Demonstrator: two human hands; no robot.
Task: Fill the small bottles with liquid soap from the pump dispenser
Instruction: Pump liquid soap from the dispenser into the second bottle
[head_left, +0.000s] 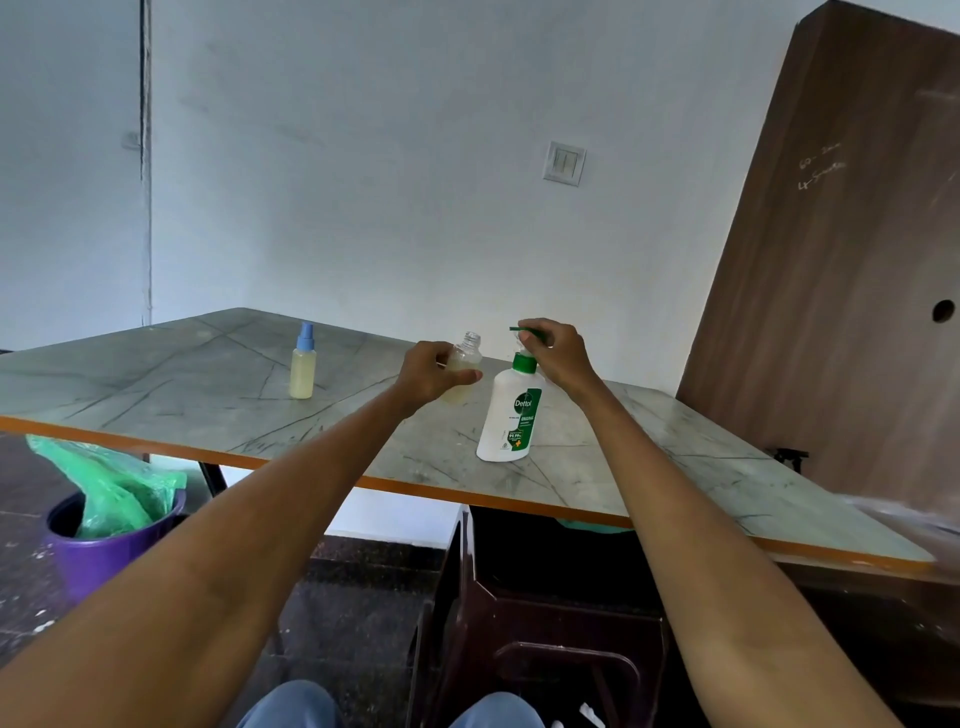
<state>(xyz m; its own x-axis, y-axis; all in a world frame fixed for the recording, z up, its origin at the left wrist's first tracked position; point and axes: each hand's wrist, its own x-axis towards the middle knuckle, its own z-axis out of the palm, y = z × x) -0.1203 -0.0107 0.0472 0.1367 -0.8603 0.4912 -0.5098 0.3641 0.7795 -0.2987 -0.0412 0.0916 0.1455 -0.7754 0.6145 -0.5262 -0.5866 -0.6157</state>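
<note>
One small bottle (303, 371) with the blue spray cap is standing filled and closed on the tabletop (156, 374), well left of the action, so that one is looking done. The left hand (434, 375) is gripping the uncapped second bottle (466, 366), holding only some pale soap low down, mouth sitting just beside and below the green nozzle, so it is needing more and then a cap. The right hand (556, 356) is curling over the head of the pump dispenser (511, 415), which is standing near the front edge, apparently getting ready to press.
</note>
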